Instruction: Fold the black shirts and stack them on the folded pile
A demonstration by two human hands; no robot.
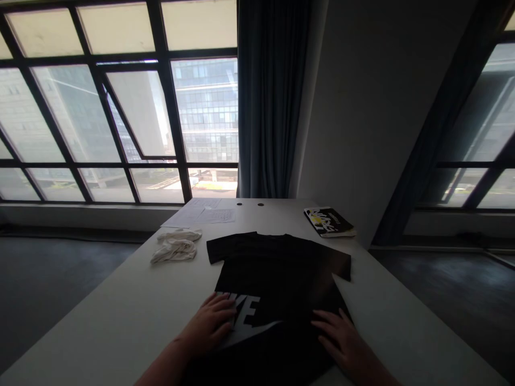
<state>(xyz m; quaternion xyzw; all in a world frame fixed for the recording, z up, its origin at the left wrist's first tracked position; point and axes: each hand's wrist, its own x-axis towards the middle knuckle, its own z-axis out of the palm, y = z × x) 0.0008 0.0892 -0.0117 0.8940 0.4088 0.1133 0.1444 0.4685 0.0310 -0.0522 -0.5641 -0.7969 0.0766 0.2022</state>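
A black T-shirt (pixel 277 273) lies spread flat, its collar toward the far end and both short sleeves out to the sides. Pale lettering and part of a swoosh print show across its front. My left hand (pixel 211 321) rests flat on the left edge of the shirt, covering some of the letters, fingers stretched out. On the right side of the shirt lies my right hand (pixel 338 335), its fingers spread on the cloth. The shirt's lower part runs toward the bottom of the view, partly in shadow.
The shirt is on a white table (pixel 120 316). Crumpled white cloth (pixel 177 246) lies left of the shirt, with paper sheets (pixel 201 214) behind it. A black, white and yellow packet or booklet (pixel 329 222) sits at the far right. Dark curtains (pixel 273 107) and windows stand beyond.
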